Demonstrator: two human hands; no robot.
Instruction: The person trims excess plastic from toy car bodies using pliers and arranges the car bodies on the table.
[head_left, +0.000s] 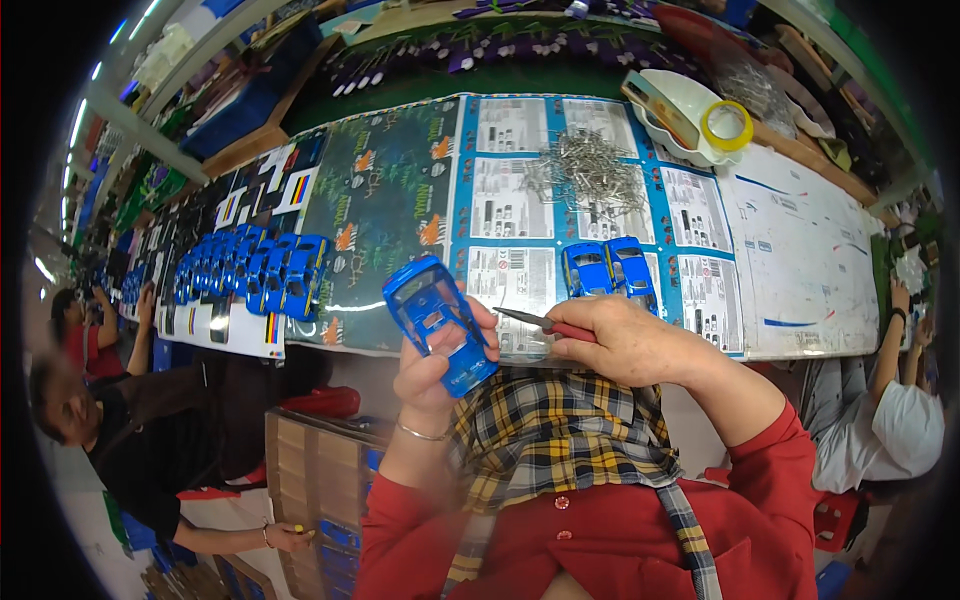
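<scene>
My left hand (428,374) grips a blue toy car body shell (464,368), tilted upright above the table's near edge. Its window openings show, and my fingers can be seen through them. In my right hand (622,340) is a slim tool with a red grip and a dark tapered tip (527,318); it looks like tweezers. The tip points left toward the shell, just to its right; whether they touch I cannot tell. Beyond my right hand, two blue toy cars (606,268) lie side by side on the table. Farther back is a heap of small metal pins (592,172).
A long row of blue toy cars (258,268) stands at the left. A white scalloped dish (668,90) with a yellow tape roll (727,127) sits at the back right. Printed sheets (385,200) cover the table. Co-workers sit on both sides; cardboard boxes (310,470) stand low at the left.
</scene>
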